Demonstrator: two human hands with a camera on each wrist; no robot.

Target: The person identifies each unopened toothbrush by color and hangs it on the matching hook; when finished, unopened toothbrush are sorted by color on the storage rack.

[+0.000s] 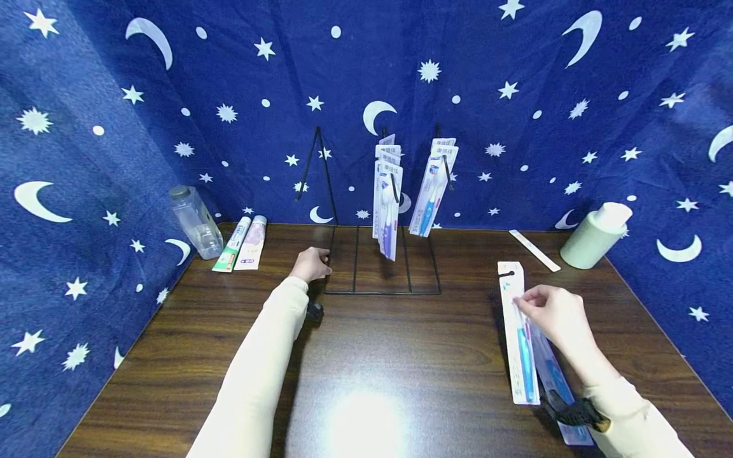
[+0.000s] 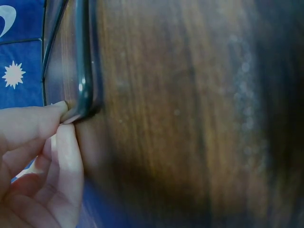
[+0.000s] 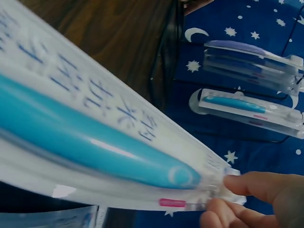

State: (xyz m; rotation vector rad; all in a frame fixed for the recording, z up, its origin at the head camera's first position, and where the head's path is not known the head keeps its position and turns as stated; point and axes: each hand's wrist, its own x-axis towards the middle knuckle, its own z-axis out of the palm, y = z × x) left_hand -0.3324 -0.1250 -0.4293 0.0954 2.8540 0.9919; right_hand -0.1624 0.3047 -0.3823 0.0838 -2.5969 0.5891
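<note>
My left hand (image 1: pixel 312 264) is at the left side of a black wire display rack (image 1: pixel 383 293); in the left wrist view its thumb and finger pinch the rack's wire (image 2: pixel 83 90) near a bottom corner. My right hand (image 1: pixel 558 312) pinches a packaged toothbrush (image 1: pixel 525 359) with a blue handle by its upper part, the hook slot pointing away from me. Below and beside it lies another packaged toothbrush (image 1: pixel 552 375), partly covered by the wrist strap. From the rack hang purple packaged toothbrushes (image 1: pixel 389 222) in the middle and blue packaged toothbrushes (image 1: pixel 429 197) on the right.
At the back left stand a clear bottle (image 1: pixel 197 222) and two tubes, one green and white (image 1: pixel 231 245), one pale (image 1: pixel 252 242). A white strip (image 1: pixel 534 250) and a green pump-type bottle (image 1: pixel 592 238) are at the back right. Starry blue cloth (image 1: pixel 258 83) surrounds the table.
</note>
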